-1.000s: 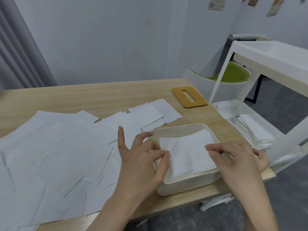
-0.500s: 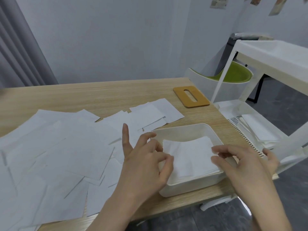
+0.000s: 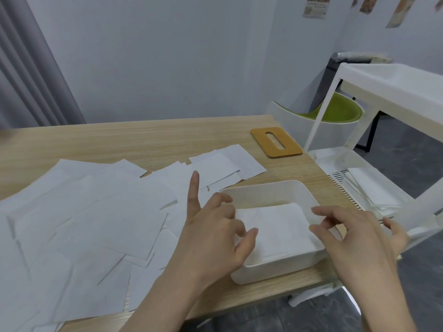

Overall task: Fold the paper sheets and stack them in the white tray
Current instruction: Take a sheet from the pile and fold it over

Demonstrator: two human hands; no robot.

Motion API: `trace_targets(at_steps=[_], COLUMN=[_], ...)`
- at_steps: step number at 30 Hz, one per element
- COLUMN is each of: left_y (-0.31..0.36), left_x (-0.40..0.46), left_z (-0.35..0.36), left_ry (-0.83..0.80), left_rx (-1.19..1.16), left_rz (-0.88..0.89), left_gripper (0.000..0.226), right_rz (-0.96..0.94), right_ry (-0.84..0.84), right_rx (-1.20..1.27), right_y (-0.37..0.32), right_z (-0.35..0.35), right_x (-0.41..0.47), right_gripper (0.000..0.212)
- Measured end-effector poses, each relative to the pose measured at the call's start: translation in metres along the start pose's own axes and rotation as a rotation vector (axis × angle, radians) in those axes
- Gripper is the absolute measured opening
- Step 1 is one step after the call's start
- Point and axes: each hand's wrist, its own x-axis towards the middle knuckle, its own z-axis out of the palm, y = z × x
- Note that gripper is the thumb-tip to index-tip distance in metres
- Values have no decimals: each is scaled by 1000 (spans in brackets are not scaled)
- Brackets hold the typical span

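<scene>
A folded paper stack (image 3: 273,226) is lying inside the white tray (image 3: 271,190) at the tabletop's (image 3: 143,137) near right corner. The left hand (image 3: 215,236) is hovering at the tray's nine o'clock rim, fingers loosely curled, index raised, holding nothing. The right hand (image 3: 359,238) is hovering at three o'clock, fingers relaxed and spread, also empty. Unfolded paper sheets (image 3: 84,212) are lying scattered toward nine o'clock. They are probably light, limp and easily creased, so pinching a corner or edge seems best. A wooden lid (image 3: 275,142) is sitting at twelve o'clock; a white cart (image 3: 393,97) and green chair (image 3: 335,111) are standing toward two o'clock.
</scene>
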Motion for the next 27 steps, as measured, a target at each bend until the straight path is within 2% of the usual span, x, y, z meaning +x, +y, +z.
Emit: trace_targets(at_steps=[6,15,18,24,27], left_y=[-6,-27,-41,-74,-95], left_x=[-4,-21,-30,-58,-75], left_z=[3,-10,-20,-45,-58], left_ry=[57,108,122,163,178], left_rx=[-115,-368,-409,-437,-415], left_rz=[-21,-185,-248,-378,-417], left_gripper=[30,49,49,48,47], right_rz=[-42,-151,-174,-223,-244], right_ry=[60,16,15,-33,-71], right_rx=[28,386,443,498,501], right_y=[-6,-45,-65,-107,-128], right_z=[0,-2,-1,12,23], right_x=[-2,-6,-9,-17,-21], right_gripper=[24,19,30,12,27])
